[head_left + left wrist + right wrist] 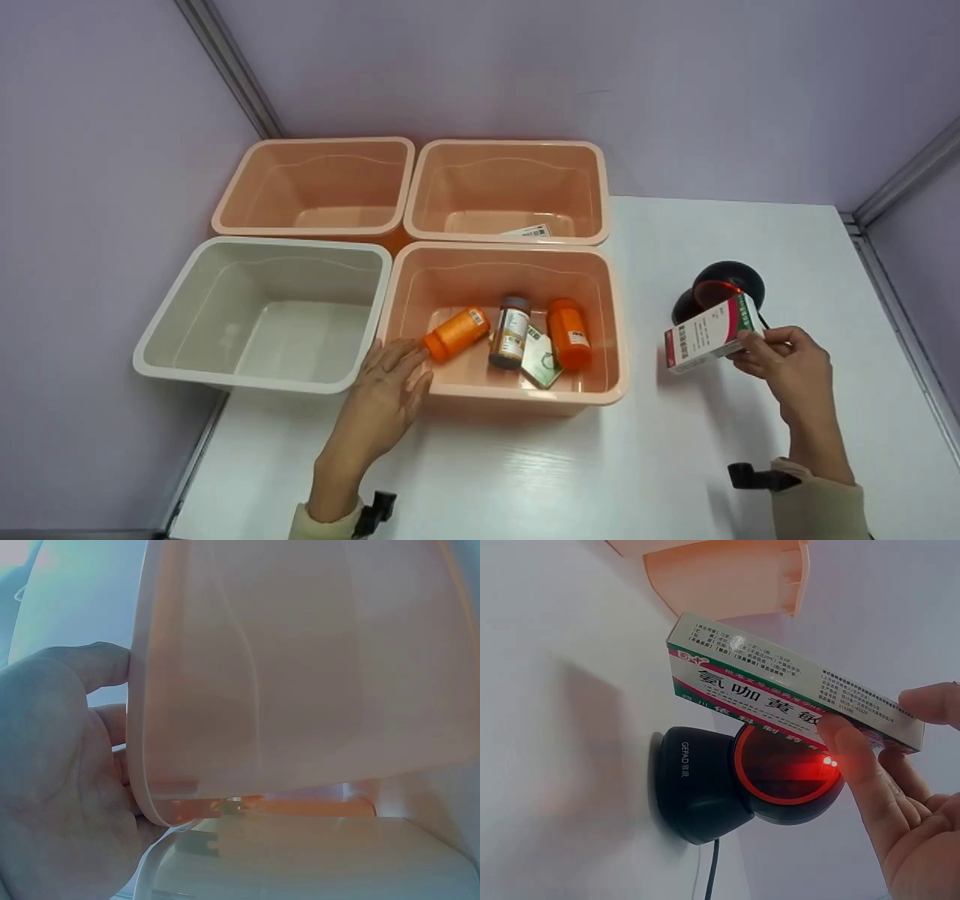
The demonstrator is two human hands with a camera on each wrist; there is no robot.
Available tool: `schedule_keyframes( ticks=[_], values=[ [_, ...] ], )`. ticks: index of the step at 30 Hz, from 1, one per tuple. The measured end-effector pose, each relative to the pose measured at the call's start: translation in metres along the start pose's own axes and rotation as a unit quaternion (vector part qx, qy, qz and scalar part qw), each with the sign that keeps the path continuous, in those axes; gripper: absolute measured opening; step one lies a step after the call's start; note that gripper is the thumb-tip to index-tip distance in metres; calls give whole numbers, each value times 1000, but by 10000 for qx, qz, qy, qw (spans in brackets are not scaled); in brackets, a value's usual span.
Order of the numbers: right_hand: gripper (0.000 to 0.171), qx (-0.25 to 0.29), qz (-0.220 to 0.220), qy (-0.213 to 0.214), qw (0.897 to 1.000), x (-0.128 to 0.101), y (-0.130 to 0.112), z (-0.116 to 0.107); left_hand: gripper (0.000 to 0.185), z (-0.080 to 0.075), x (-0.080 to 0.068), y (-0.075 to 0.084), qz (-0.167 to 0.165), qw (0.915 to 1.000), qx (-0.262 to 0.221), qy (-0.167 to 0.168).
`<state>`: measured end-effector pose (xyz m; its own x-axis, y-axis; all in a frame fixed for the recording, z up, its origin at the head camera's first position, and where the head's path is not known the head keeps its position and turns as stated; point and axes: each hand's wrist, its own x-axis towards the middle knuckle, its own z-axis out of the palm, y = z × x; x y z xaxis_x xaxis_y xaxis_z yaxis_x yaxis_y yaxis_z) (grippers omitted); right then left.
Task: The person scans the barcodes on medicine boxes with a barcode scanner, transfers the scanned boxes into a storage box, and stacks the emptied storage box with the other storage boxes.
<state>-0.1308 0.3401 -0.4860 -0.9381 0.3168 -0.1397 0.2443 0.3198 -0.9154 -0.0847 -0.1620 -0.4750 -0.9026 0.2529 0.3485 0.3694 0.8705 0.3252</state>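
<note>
The right hand (787,364) pinches a white medicine box (711,334) with red and green bands by its end, thumb below and fingertips (930,701) above, holding it just in front of a black barcode scanner (721,291). The scanner's round window (787,765) glows red right under the box, in the right wrist view, and its cable runs down toward the wrist.

The left hand (386,390) lies flat on the white tabletop (600,465) with straight fingers pressed against the front left corner of the near peach bin (611,330); it holds nothing. The left wrist view shows the fingers (90,667) against that bin's outer wall. Inside the bin, just beyond those fingers, lie two orange pill bottles (456,332) (568,332), a brown bottle (511,331) with a white label between them, and a small green-edged packet (541,361).

Left of that hand stands a white bin (161,330). Beyond it are two more peach bins (225,202) (604,187); the right one holds a flat labelled box (529,231) at its near wall.

The table fills a booth of pale lilac walls (675,90) joined by grey metal strips (232,71), which meet at the corner behind the bins.
</note>
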Motion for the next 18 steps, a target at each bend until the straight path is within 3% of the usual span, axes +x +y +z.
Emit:
schedule_keyframes(
  ticks=[4,14,18],
  values=[
    [34,-206,-32,-9,9998,1,1,2,36,0,0,0,-62,9999,25,-89],
    [33,-122,-19,54,9999,1,2,5,37,0,0,-1,22,10000,19,-25],
    [32,213,46,171,9996,0,0,3,36,0,0,-1,56,10000,1,1]
  ],
)
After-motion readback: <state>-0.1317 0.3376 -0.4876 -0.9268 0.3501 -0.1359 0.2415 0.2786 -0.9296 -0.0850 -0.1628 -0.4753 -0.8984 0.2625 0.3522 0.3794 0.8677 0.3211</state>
